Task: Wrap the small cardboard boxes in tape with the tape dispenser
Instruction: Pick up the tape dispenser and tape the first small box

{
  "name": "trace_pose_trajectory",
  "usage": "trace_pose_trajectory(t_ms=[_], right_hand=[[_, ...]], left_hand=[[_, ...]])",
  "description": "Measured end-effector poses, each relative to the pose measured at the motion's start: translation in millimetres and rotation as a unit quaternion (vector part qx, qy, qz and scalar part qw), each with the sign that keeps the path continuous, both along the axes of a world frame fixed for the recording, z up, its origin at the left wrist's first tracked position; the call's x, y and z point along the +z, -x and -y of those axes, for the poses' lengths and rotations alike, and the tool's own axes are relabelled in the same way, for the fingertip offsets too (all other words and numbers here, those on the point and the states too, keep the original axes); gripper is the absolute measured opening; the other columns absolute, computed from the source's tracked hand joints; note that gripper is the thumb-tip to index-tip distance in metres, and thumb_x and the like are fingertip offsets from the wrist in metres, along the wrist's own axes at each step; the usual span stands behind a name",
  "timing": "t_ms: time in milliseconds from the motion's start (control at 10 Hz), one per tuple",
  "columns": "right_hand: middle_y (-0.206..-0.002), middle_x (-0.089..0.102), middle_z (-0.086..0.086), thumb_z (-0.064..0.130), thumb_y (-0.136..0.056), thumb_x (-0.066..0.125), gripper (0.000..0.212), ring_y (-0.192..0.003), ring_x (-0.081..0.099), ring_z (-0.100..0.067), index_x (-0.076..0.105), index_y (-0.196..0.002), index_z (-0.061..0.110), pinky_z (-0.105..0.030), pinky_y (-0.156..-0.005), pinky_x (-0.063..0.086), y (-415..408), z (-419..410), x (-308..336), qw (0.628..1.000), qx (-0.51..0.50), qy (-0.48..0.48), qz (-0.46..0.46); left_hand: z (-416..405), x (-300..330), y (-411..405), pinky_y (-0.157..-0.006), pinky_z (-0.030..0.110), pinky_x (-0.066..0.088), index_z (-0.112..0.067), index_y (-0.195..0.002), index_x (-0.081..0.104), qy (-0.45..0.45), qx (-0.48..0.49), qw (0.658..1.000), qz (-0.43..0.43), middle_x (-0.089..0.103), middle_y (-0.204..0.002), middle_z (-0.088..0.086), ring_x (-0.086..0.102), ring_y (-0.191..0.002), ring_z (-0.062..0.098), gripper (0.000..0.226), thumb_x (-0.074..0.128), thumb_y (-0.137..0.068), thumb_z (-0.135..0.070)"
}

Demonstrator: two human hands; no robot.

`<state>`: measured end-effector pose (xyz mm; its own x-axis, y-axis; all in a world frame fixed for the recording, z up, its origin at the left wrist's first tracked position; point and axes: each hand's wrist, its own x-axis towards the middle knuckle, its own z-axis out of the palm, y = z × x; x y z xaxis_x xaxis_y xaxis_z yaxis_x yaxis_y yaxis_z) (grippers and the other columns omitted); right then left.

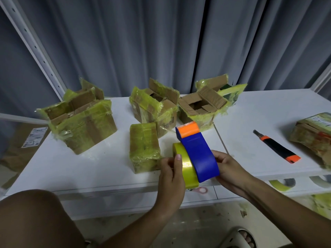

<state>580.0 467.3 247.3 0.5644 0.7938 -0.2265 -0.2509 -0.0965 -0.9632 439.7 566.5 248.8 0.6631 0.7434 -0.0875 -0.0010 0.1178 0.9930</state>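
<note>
Both my hands hold the blue tape dispenser point(198, 154) with an orange tip above the front of the white table point(107, 169). My right hand point(227, 169) grips its blue body from the right. My left hand point(172, 174) grips the yellow tape roll point(186, 165) on its left side, thumb on the roll's edge. A small closed box point(144, 145) wrapped in yellowish tape lies just left of the dispenser. Three larger open cardboard boxes with tape on them stand behind: one at the left point(80, 120), one in the middle point(155, 106), one to the right point(206, 104).
A black and orange utility knife point(276, 146) lies on the table to the right. Another taped box point(315, 136) sits at the far right edge. Tape rolls point(283, 184) lie on a lower shelf. A grey curtain hangs behind. My knee point(35, 217) is at lower left.
</note>
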Motion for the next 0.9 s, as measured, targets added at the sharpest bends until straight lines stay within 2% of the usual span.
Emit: trace_pose_trajectory(t_ms=[100, 200, 300, 400, 500, 600, 700, 800, 900], right_hand=[[-0.118, 0.072, -0.015, 0.018, -0.087, 0.074, 0.04, -0.105, 0.07, -0.027, 0.063, -0.125, 0.009, -0.046, -0.096, 0.055, 11.4, -6.6, -4.3, 1.0, 0.001, 0.006, -0.019], [-0.114, 0.071, -0.008, 0.03, -0.094, 0.068, 0.026, -0.1, 0.07, -0.019, 0.056, -0.117, 0.023, -0.04, -0.092, 0.056, 23.5, -17.6, -8.0, 0.998, -0.042, 0.054, 0.014], [-0.121, 0.067, 0.002, 0.055, -0.082, 0.077, 0.053, -0.102, 0.07, -0.012, 0.049, -0.124, 0.038, -0.028, -0.089, 0.057, 25.3, -23.9, -10.7, 0.993, -0.102, 0.042, 0.028], [-0.1, 0.064, 0.01, 0.01, -0.101, 0.059, 0.032, -0.085, 0.067, 0.01, 0.053, -0.112, 0.04, -0.008, -0.078, 0.052, 32.7, -21.0, -7.1, 0.985, -0.063, 0.12, 0.108], [-0.092, 0.065, 0.015, 0.0, -0.101, 0.054, 0.045, -0.079, 0.065, 0.016, 0.056, -0.104, 0.045, -0.009, -0.077, 0.053, 36.4, -27.8, -1.9, 0.994, -0.091, 0.062, -0.02], [-0.096, 0.075, 0.002, 0.039, -0.097, 0.04, 0.039, -0.091, 0.072, -0.007, 0.072, -0.11, 0.023, -0.018, -0.077, 0.058, 45.0, -34.0, 12.8, 0.992, -0.074, -0.071, -0.075], [-0.114, 0.073, -0.006, 0.057, -0.091, 0.027, 0.068, -0.105, 0.07, -0.014, 0.06, -0.13, 0.012, -0.021, -0.084, 0.058, 53.0, -32.1, 28.7, 0.992, -0.027, -0.09, -0.079], [-0.113, 0.074, -0.004, 0.058, -0.097, 0.044, 0.056, -0.105, 0.07, -0.015, 0.06, -0.128, 0.015, -0.024, -0.085, 0.058, 61.8, -33.2, 36.3, 0.994, -0.03, -0.088, -0.06], [-0.116, 0.074, 0.001, 0.054, -0.086, 0.052, 0.054, -0.109, 0.069, -0.014, 0.059, -0.129, 0.022, -0.029, -0.09, 0.056, 66.4, -34.3, 40.5, 0.998, -0.007, -0.057, -0.025]], left_hand=[[-2.1, 4.8, -7.5, -0.056, 0.008, 0.046, -0.026, -0.103, 0.056, 0.067, -0.022, 0.997, 0.017, 0.063, -0.098, -0.01, 0.061, -0.074, -0.013, 0.022, 0.037, -0.102, -0.037], [-8.0, 7.9, -11.9, -0.055, 0.007, 0.045, -0.027, -0.095, 0.057, 0.08, 0.003, 0.996, 0.04, 0.066, -0.083, -0.018, 0.06, -0.069, -0.015, 0.021, 0.039, -0.103, -0.034], [-10.9, 11.5, -12.0, -0.054, 0.009, 0.047, -0.028, -0.097, 0.056, 0.091, 0.005, 0.995, 0.045, 0.068, -0.075, -0.025, 0.063, -0.072, -0.013, 0.018, 0.04, -0.103, -0.034], [-9.2, 15.6, -11.9, -0.055, 0.008, 0.047, -0.026, -0.1, 0.057, 0.067, 0.003, 0.996, 0.058, 0.069, -0.081, -0.025, 0.064, -0.081, -0.009, 0.022, 0.038, -0.1, -0.038], [-7.6, 14.5, -12.2, -0.061, 0.013, 0.049, -0.018, -0.107, 0.056, 0.039, 0.012, 0.996, 0.082, 0.068, -0.091, -0.008, 0.065, -0.085, 0.004, 0.043, 0.037, -0.093, -0.053], [-6.5, 13.8, -11.9, -0.066, 0.018, 0.052, -0.018, -0.11, 0.048, 0.008, 0.011, 0.995, 0.097, 0.064, -0.098, 0.0, 0.065, -0.084, 0.007, 0.043, 0.035, -0.094, -0.057], [-6.2, 19.0, -11.1, -0.064, 0.014, 0.051, -0.019, -0.107, 0.04, 0.012, 0.019, 0.994, 0.112, 0.061, -0.098, -0.002, 0.064, -0.078, 0.0, 0.017, 0.034, -0.101, -0.033], [-6.5, 17.5, -3.7, -0.07, 0.006, 0.046, -0.016, -0.109, 0.043, -0.045, 0.007, 0.995, 0.085, 0.056, -0.1, -0.006, 0.06, -0.081, -0.014, 0.016, 0.054, -0.098, -0.02], [-2.5, 20.6, 7.6, -0.073, 0.001, 0.042, -0.029, -0.104, 0.047, -0.097, -0.014, 0.994, 0.04, 0.057, -0.101, -0.014, 0.055, -0.087, -0.024, 0.028, 0.053, -0.095, -0.004]])
